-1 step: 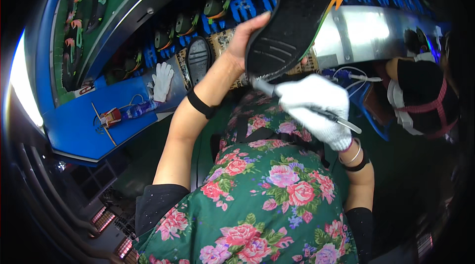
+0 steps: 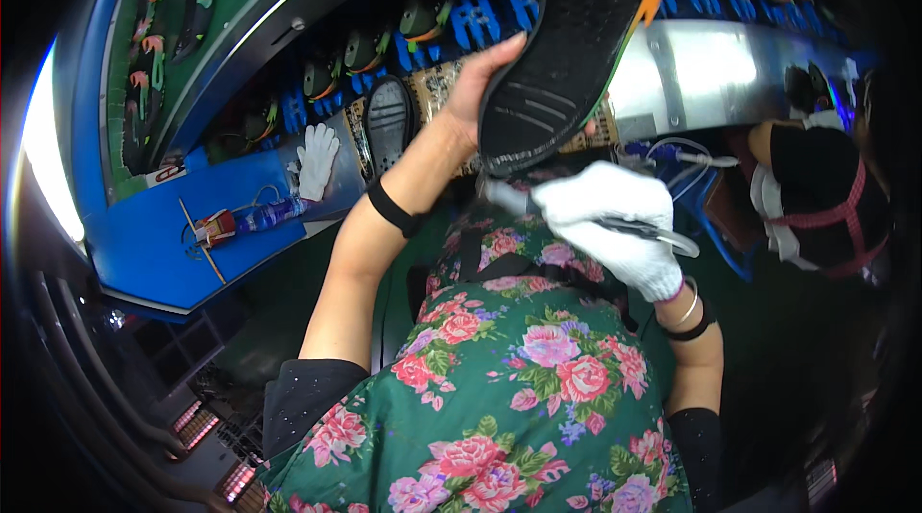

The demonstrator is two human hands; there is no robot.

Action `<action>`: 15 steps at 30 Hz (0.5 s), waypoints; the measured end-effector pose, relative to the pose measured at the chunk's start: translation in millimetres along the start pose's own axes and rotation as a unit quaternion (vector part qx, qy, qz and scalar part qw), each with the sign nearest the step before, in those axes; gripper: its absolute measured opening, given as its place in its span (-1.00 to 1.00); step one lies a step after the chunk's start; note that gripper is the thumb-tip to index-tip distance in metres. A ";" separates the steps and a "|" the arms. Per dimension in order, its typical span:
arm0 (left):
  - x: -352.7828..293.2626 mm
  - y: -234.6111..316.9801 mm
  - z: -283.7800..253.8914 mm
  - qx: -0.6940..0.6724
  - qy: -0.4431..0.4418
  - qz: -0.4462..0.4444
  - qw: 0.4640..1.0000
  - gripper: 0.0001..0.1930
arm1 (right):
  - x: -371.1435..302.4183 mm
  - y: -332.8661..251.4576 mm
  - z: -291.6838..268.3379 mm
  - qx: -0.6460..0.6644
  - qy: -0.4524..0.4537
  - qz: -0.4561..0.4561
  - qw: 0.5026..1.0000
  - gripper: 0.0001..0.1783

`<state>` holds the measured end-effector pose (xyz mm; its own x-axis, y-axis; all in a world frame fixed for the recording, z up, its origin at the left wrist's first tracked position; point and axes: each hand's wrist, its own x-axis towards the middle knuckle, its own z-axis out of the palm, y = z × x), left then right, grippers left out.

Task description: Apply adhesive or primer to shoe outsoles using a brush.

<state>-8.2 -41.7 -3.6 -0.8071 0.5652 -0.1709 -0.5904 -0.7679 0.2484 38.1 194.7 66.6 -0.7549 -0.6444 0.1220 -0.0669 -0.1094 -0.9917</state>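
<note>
L hand (image 2: 477, 90), bare, holds the shoe sole (image 2: 567, 57) by its edges, black face toward the viewer, orange rim at the top; pos.: upper centre, raised above the lap. R hand (image 2: 610, 220), gloved, holds the brush (image 2: 509, 198), head blurred. Change vs. prev. frame: brush drops from the sole's lower end to just below it, w/ an apparent narrow gap; sole also dips slightly. Meaning (est.): brushing is btwn strokes; coverage of the shiny lower edge can't be confirmed. Ref.: spare sole (image 2: 388, 119) lies beside L forearm, w/ spare glove (image 2: 317, 162) nearby, L of it.
</note>
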 end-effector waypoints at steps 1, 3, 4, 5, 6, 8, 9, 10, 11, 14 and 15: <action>-1.4 -5.0 1.7 -0.075 -0.047 0.000 0.996 -0.33 | -4.0 4.3 -5.8 0.089 -0.010 0.036 0.995 -0.83; -3.4 -14.8 3.0 -0.068 -0.020 0.023 0.997 -0.27 | -0.4 -2.6 -16.2 0.177 0.090 0.071 0.977 -0.80; -1.7 -22.8 4.7 -0.066 0.033 0.042 0.996 -0.27 | 8.7 -3.3 -26.5 0.052 0.098 0.045 0.993 -0.78; -2.4 -30.7 10.2 -0.064 0.087 0.061 0.992 -0.28 | 21.2 -4.1 -35.1 -0.078 0.066 0.020 0.995 -0.79; -4.1 -39.0 14.9 -0.138 0.118 0.068 0.981 -0.18 | 31.1 0.2 -39.4 -0.115 0.070 -0.016 0.991 -0.80; -13.5 -46.1 -12.9 -0.198 0.010 0.030 0.980 -0.21 | 49.7 -6.9 -49.7 -0.233 0.081 -0.092 0.965 -0.79; -16.6 -53.5 -8.5 -0.119 0.003 0.020 0.993 -0.22 | 56.1 -7.0 -52.1 -0.284 0.134 -0.120 0.942 -0.76; -18.8 -58.6 -5.0 -0.089 0.017 0.024 0.996 -0.22 | 64.4 -3.5 -54.2 -0.322 0.149 -0.156 0.922 -0.75; -19.8 -59.4 -1.1 -0.086 0.010 0.029 0.996 -0.22 | 73.2 -2.6 -55.9 -0.359 0.163 -0.192 0.898 -0.75; -27.0 -51.9 5.8 -0.200 -0.014 0.066 0.977 -0.21 | 70.1 -12.9 -38.3 -0.369 0.054 -0.254 0.892 -0.73; -34.9 -43.9 6.8 -0.199 0.021 0.080 0.977 -0.17 | 65.4 -9.2 -35.7 -0.214 0.030 -0.204 0.955 -0.73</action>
<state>46.0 -25.7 -2.0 -0.8836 0.4229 -0.2009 -0.4077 -0.9060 -0.1138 -33.9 180.6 82.3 -0.6444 -0.5674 0.5127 -0.6142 -0.0153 -0.7890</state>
